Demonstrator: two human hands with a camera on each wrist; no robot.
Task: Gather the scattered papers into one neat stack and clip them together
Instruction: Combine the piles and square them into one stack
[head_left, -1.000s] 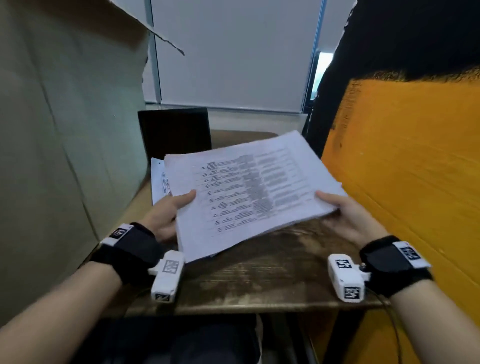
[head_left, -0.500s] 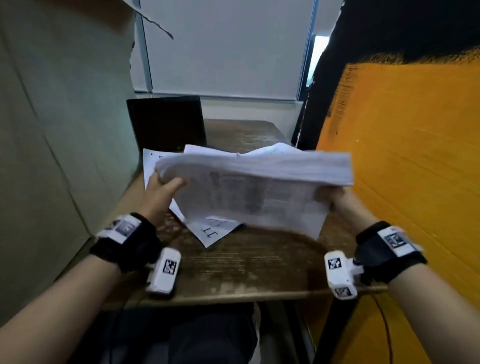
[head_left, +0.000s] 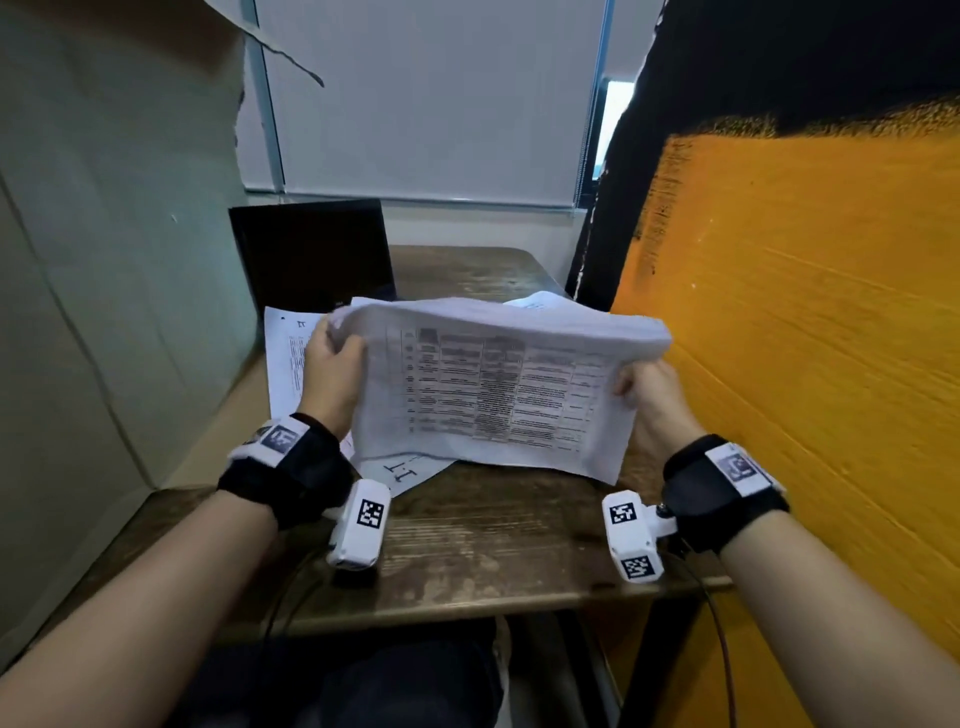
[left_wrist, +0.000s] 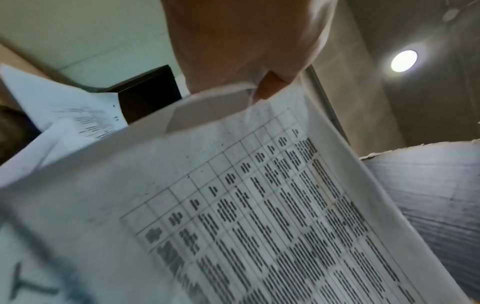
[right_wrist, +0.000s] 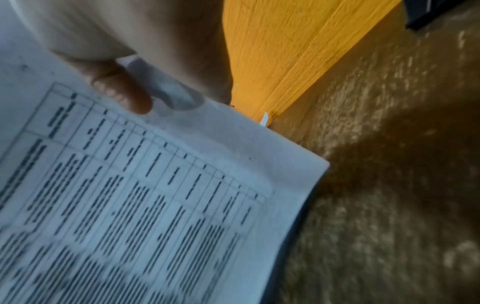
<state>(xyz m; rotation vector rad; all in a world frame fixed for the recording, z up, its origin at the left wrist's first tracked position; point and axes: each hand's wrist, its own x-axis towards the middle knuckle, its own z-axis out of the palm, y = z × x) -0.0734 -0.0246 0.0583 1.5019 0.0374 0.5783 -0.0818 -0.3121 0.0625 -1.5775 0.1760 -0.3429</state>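
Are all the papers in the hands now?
No, the left hand and right hand hold a stack of papers, but loose sheets lie on the table.

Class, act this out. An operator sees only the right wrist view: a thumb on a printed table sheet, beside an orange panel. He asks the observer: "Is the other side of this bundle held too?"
Observer: Yes. In the head view the left hand grips the left edge of the stack, and the right hand grips the right edge.
Operator: Are any sheets outside the stack?
Observer: Yes, loose sheets lie on the table to the left of it.
Operator: Which one is nearest me?
Observer: A sheet marked 11 pokes out under the stack's lower left corner.
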